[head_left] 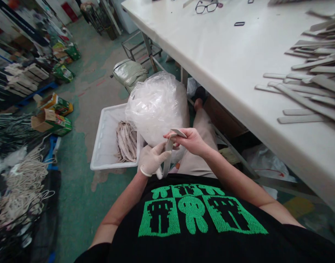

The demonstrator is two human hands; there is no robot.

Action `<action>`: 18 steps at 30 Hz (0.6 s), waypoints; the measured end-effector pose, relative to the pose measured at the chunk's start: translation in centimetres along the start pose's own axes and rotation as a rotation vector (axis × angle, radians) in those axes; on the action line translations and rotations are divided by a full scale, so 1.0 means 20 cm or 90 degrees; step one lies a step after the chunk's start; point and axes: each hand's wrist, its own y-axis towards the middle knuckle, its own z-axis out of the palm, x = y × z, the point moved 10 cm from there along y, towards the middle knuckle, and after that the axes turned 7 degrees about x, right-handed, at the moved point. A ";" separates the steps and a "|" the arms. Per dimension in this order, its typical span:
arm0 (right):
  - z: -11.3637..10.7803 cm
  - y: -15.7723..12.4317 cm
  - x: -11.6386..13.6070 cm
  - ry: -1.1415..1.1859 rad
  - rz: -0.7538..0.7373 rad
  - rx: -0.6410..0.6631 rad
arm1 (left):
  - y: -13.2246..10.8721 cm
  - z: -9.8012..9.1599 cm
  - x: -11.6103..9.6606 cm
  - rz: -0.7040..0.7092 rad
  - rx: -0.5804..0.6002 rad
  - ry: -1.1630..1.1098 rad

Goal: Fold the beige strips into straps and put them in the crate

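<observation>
In front of my body a flat, light grey strap (168, 155) is held between both hands, its lower end hanging toward my lap. My left hand (153, 159), in a pale glove, is closed on the strap from the left side. My bare right hand (190, 140) pinches the folded upper part of it, where one short end sticks out to the left. Just beyond the hands stands a large clear plastic bag (159, 106). Some fingertips are hidden behind the strap.
A white bin (104, 142) with a bundle of beige straps (126, 142) stands on the floor at left. The white table (224, 54) at right bears many grey straps (315, 84), glasses (206, 7) and a black buckle (239, 24). Cords (22, 182) lie at far left.
</observation>
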 end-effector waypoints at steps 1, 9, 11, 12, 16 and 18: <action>0.02 -0.01 0.01 -0.014 0.006 0.006 | 0.01 0.03 -0.04 0.013 -0.005 0.005; -0.21 -0.10 0.14 -0.042 -0.054 -0.204 | -0.04 0.11 0.04 -0.093 0.036 0.187; -0.23 -0.10 0.14 -0.039 -0.032 -0.224 | -0.06 0.10 0.14 -0.117 0.069 0.138; -0.23 -0.10 0.13 -0.040 -0.014 -0.224 | -0.08 0.10 0.19 -0.131 0.091 0.102; -0.29 -0.08 0.07 -0.105 0.032 -0.242 | -0.17 0.02 0.44 -0.226 0.137 -0.093; -0.38 -0.10 0.05 -0.166 0.032 -0.289 | -0.22 -0.08 0.56 -0.265 0.092 -0.153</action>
